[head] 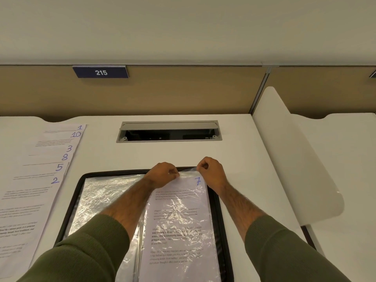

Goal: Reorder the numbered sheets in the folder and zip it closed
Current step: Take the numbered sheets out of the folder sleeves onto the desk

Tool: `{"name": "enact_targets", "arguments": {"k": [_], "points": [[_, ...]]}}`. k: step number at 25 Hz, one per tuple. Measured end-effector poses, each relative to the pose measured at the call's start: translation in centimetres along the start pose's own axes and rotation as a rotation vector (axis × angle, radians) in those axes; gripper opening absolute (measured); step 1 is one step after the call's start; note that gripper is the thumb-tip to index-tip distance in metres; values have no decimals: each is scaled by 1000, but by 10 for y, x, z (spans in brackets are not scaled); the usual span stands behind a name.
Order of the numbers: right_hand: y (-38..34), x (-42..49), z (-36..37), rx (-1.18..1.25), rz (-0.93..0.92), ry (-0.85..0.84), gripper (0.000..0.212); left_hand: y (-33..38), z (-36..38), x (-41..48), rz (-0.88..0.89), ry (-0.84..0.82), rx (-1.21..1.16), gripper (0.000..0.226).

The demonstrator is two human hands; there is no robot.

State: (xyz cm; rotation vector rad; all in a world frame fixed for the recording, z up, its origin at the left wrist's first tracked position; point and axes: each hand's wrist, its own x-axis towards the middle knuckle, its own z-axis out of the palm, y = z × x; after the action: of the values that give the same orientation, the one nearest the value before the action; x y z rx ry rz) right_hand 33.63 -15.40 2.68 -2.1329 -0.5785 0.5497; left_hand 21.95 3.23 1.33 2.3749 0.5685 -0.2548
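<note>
An open black zip folder (81, 182) lies on the white desk in front of me, its clear plastic sleeves spread on both sides. The sheet numbered 7 (179, 220) sits in the right-hand sleeve. My left hand (162, 173) pinches the top edge of that sheet and sleeve. My right hand (209, 168) pinches the sleeve's top right corner. To the left, several numbered sheets (40, 169) lie fanned out on the desk, showing 1, 10, 3, 8, 5 and 2.
A grey cable hatch (168, 132) is sunk into the desk behind the folder. A white side divider (295, 159) stands on the right. A tan partition with a blue plate reading 215 (100, 72) closes the back.
</note>
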Motion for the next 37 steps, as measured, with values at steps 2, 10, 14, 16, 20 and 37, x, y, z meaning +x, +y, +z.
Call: {"name": "enact_targets", "arguments": {"k": [2, 10, 14, 16, 20, 37], "points": [[-1, 0, 0, 17, 6, -8, 8, 1, -5, 3, 15, -33, -19, 11], [-1, -2, 3, 17, -8, -40, 7, 10, -14, 11, -6, -235, 97, 18], [2, -1, -1, 60, 18, -21, 8, 10, -14, 14, -10, -148, 163, 8], [3, 0, -4, 89, 32, 16, 11, 10, -19, 16, -23, -70, 160, 3], [5, 4, -8, 83, 35, 94, 18, 17, -31, 17, -63, 169, 176, 10], [-36, 16, -11, 271, 30, 177, 16, 82, -133, 13, 261, 1005, 126, 12]]}}
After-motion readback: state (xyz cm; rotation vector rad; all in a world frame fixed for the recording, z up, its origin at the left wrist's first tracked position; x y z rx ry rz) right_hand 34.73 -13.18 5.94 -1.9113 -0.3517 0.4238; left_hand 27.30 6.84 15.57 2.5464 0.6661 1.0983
